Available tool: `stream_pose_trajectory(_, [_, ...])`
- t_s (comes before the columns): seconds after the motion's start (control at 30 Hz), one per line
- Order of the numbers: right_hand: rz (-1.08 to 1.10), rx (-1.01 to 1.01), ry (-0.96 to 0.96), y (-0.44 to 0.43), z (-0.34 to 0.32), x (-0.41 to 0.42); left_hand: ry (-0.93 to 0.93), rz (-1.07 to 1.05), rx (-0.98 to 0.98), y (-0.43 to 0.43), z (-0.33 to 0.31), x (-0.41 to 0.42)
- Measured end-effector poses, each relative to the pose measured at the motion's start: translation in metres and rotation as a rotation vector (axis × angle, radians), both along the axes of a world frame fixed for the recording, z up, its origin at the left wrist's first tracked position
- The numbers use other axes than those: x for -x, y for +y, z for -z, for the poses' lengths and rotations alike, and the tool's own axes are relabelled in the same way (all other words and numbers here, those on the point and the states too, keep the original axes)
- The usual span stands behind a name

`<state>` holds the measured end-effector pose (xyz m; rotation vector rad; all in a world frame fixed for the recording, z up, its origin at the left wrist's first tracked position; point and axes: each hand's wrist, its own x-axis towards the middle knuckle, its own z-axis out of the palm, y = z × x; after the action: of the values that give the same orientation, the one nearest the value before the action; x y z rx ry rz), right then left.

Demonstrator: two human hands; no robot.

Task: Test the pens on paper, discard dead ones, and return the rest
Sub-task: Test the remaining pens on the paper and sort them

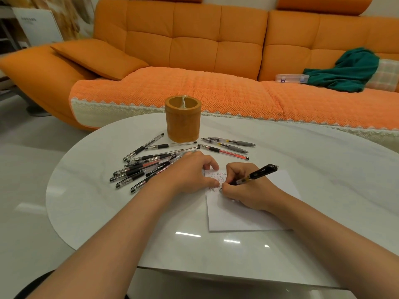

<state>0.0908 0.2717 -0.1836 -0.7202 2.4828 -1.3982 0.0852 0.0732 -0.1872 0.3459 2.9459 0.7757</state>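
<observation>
Item: black pen (257, 174), centre right of frame, clasped in the right grip (244, 190), tip set on the paper (248, 214) beside rows of test marks. The left grip (190, 173) (fingers loosely curled, nothing clasped) is rested on the sheet's upper left corner. Pen pile (146, 167) is heaped just left. Risk: fresh ink may be smeared by the writing palm.

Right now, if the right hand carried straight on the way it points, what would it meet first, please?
Most likely the left hand, pressing the paper just beyond the tip of the pen; the right hand points leftward at it. The gap looks small, though depth is unclear.
</observation>
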Motion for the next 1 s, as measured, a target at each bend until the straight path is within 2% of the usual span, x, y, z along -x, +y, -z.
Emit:
stream_pose_trajectory(0.87, [-0.029,0.009,-0.027,0.0009,-0.0019,-0.0008,-0.038,0.0,-0.017,0.0014,-0.0045,-0.0013])
stream_pose_trajectory(1.0, [0.061,0.104,-0.092,0.0037,-0.0052,0.0018,-0.032,-0.004,-0.02,0.0011,-0.0042,-0.0025])
